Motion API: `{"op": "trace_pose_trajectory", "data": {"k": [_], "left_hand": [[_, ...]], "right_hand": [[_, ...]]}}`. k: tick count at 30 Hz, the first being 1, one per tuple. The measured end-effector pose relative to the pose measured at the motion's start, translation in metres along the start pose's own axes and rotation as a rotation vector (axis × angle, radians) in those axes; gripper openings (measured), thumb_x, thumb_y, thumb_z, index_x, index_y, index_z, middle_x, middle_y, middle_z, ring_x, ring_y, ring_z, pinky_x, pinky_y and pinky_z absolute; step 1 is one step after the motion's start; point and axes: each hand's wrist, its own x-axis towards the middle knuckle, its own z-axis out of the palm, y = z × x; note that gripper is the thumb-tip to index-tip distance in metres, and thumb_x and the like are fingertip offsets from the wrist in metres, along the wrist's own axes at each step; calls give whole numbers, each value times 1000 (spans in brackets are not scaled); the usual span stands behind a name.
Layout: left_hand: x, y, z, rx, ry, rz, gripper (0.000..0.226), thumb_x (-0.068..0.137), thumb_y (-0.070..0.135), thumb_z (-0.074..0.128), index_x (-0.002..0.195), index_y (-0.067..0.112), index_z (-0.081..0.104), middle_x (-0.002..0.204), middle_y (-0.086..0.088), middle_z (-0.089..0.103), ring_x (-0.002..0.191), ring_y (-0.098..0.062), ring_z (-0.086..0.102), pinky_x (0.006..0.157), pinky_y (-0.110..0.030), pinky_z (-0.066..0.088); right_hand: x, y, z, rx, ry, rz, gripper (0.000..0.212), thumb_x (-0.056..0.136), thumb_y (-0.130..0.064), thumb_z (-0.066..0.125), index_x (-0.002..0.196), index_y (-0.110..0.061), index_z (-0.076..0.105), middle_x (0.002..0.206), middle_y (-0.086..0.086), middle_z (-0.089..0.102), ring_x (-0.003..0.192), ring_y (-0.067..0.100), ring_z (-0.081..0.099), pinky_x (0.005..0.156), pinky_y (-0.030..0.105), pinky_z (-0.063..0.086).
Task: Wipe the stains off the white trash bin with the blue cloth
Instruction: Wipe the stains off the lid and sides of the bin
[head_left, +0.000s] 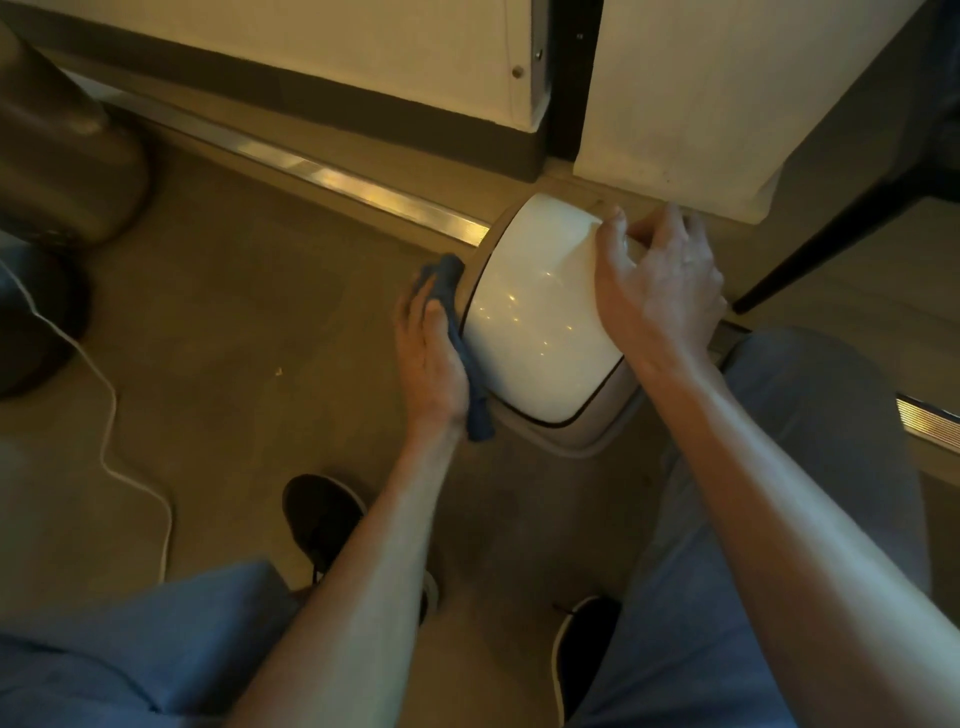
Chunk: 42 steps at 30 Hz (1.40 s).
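White, glossy and likely light and slippery, the bin (535, 312) stands on the floor (234, 322), steadied at its far right rim by the right hand (660, 280), the left hand (434, 358) pressing the soft cloth (457, 332) flat against its left side.

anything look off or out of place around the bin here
One thing: a white cable trails loose across the floor at the left, a possible snag. A small speck lies on the floor too. The white trash bin looks intact, left hand pressing the blue cloth to its side, right hand steadying it.
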Motion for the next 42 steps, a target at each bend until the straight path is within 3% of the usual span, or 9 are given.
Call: {"op": "trace_pose_trajectory", "data": {"k": [4,11,15,18,22,27,33,36,42], "left_hand": [[39,17,-15,-11,-301,-81,35,112,26,35,121,6,62,99,-1,66,88,-5,63,80,-22,48],[96,63,16,-2,-606,-155,34,108,31,37,109,24,71,96,-2,75,89,-13,70,84,-32,51],[115,108,45,327,-749,-102,35,102,42,48,80,28,71,68,8,73,64,-5,68,75,-36,46],[116,136,64,587,-904,-16,34,99,49,47,82,27,67,56,13,68,54,-2,64,68,-34,39],[125,138,69,680,-989,76,31,101,46,45,85,29,66,76,9,69,76,-8,65,68,-26,42],[146,105,47,556,-940,41,33,107,39,43,84,31,65,86,7,67,74,2,62,68,-24,41],[146,128,81,779,-1283,196,29,102,40,43,103,53,69,109,27,65,93,7,62,76,-17,38],[149,131,90,866,-1350,252,32,104,34,43,121,43,68,121,11,66,106,-7,61,87,-25,42],[167,121,62,681,-1337,167,31,107,18,39,117,31,65,125,-1,64,110,-15,60,94,-27,44]], "right_hand": [[0,0,-1,9,-16,-12,49,104,-55,42,122,-13,60,119,4,55,100,14,50,93,45,50],[-1,1,3,-12,-6,4,46,104,-53,41,119,-14,60,113,2,54,101,19,55,85,38,45],[-1,0,7,12,34,27,40,103,-47,40,114,-16,62,108,1,56,93,15,51,82,36,41],[0,-1,9,45,80,61,30,101,-40,41,104,-18,62,99,-3,52,86,14,50,79,35,38],[-1,2,11,57,110,80,21,101,-38,41,96,-23,54,93,-3,51,75,5,48,69,29,35],[-3,3,15,27,158,94,16,101,-37,44,94,-24,51,87,-10,45,73,-1,47,61,17,30],[-6,1,17,10,257,87,14,99,-33,48,90,-22,51,92,-4,49,71,3,49,59,18,34],[-9,-1,16,-6,297,100,14,99,-30,50,89,-20,51,92,-3,49,69,4,48,58,18,35],[-10,-8,17,-61,372,130,20,98,-33,51,89,-16,56,91,-1,51,73,14,55,63,32,52]]}}
